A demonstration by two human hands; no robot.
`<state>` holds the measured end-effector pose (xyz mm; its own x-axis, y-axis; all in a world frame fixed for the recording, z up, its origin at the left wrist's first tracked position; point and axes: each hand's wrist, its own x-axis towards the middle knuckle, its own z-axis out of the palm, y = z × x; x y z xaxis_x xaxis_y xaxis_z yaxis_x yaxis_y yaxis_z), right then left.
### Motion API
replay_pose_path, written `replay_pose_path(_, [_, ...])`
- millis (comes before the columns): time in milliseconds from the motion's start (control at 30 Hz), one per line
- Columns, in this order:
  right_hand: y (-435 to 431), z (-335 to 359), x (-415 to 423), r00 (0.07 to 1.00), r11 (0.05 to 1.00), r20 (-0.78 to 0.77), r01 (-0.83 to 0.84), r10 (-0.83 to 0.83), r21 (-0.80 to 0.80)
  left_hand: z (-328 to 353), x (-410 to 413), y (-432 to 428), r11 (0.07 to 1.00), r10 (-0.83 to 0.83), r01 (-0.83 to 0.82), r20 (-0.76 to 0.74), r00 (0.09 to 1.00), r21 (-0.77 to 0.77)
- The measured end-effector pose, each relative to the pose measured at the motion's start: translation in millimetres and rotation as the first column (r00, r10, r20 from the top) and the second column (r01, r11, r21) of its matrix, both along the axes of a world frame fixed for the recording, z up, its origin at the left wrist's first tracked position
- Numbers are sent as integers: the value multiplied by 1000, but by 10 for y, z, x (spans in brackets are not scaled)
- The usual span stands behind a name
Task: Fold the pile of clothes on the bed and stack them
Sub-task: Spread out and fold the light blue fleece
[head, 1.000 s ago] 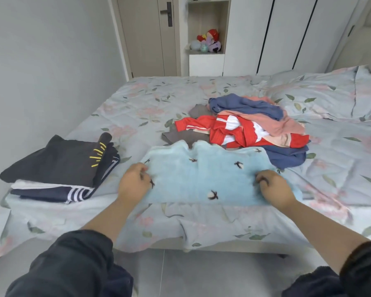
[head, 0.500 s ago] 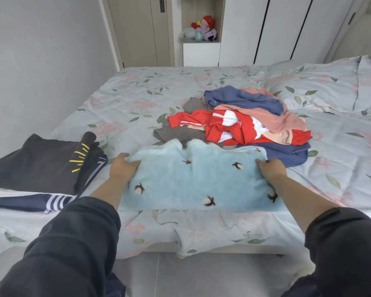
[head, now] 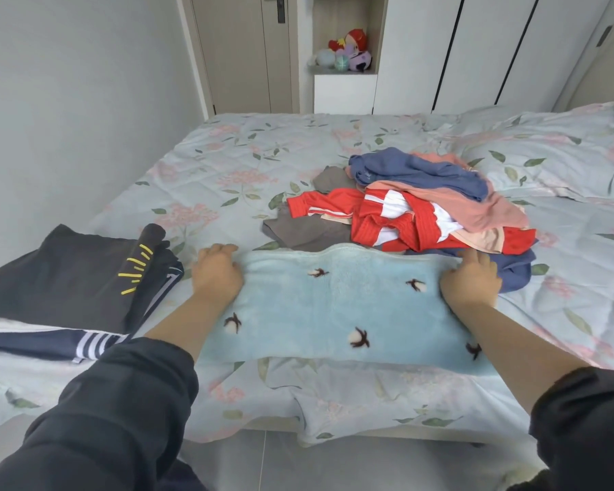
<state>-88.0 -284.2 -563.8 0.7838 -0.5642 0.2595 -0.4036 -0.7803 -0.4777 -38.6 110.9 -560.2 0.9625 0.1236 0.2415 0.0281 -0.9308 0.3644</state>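
A light blue fleece garment (head: 334,306) with small dark bird prints lies folded flat near the bed's front edge. My left hand (head: 217,274) holds its far left corner, fingers curled over the edge. My right hand (head: 472,279) holds the far right corner the same way. Just behind the garment sits the unfolded pile (head: 422,210): red-and-white, blue, pink and grey clothes tangled together. A stack of folded dark clothes (head: 71,281), black on top with yellow marks and a navy striped piece beneath, lies at the left of the bed.
The bed (head: 227,164) has a pale floral cover, with a pillow (head: 553,154) at the right. A grey wall runs along the left side. Behind the bed are a door, a shelf with plush toys (head: 348,51) and white wardrobe doors.
Both hands have moved away from me, from the garment's near edge to its far edge, carrying the fabric over so it lies folded in half. The camera tilted down slightly.
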Motion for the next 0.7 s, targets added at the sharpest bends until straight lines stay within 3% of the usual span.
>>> replay_pose_path(67, [165, 106, 113, 983, 983, 42, -178, 180, -31, 115, 81, -199, 984, -141, 140, 2, 990, -108])
replay_pose_path(167, [495, 237, 253, 884, 878, 20, -467, 468, 104, 230, 155, -510, 921, -365, 331, -156, 918, -207])
replay_pose_path(233, [664, 256, 318, 842, 844, -96, -517, 531, 140, 236, 181, -618, 908, -418, 402, -285, 863, -116])
replay_pose_path(300, [733, 228, 362, 840, 867, -214, -492, 498, 85, 203, 212, -645, 911, -402, 410, -305, 864, -41])
replay_pose_path(467, [726, 221, 428, 805, 859, -325, -510, 496, 47, 160, 226, -631, 962, -215, 224, -70, 974, 154])
replay_pose_path(567, [783, 147, 435, 731, 813, -392, -577, 559, 82, 201, 180, -712, 983, -113, 106, 38, 993, 148])
replay_pose_path(700, [829, 1, 366, 759, 822, -349, -566, 549, 62, 314, -67, -1095, 952, -289, 261, 198, 937, 159])
